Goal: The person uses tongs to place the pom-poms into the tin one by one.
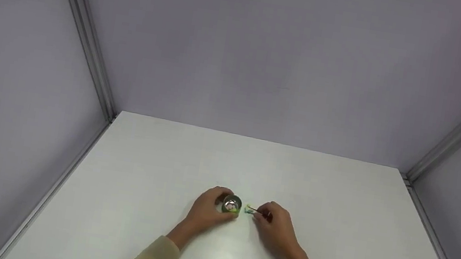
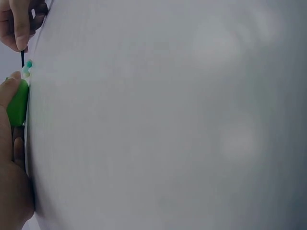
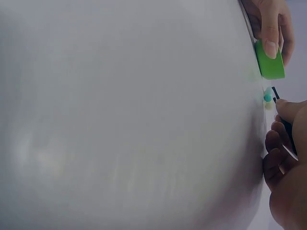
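Two hands, one small round container, one thin dark tool and a few small beads make up the count; the exact number of beads is too small to tell, though the right wrist view shows one teal and one pale yellowish.

Left hand [image 1: 205, 211]: fingers curled round the container [image 1: 231, 204], thumb and fingers on its sides, resting on the white table [image 1: 339, 196]. From the head view the container is open at the top, with a shiny inside and pale contents that cannot be made out. Its outer wall is green in both wrist views [image 2: 18, 103]; in the right wrist view a fingertip presses on that green wall [image 3: 268, 61].

Between the hands: the beads [image 1: 249, 209] lie on the table just beside the container, on its right side, touching or nearly touching the tool's tip. Teal bead [image 3: 267, 97], pale one just below it in the same view.

Right hand [image 1: 275, 224]: fingers bent, pinching the thin dark tool [image 1: 260, 213], which points left toward the beads. What kind of tool it is cannot be told.

Surroundings: plain grey walls [image 1: 269, 53] on three sides with metal corner strips. Beige sleeves at both wrists. Nothing lies between the hands other than the beads.
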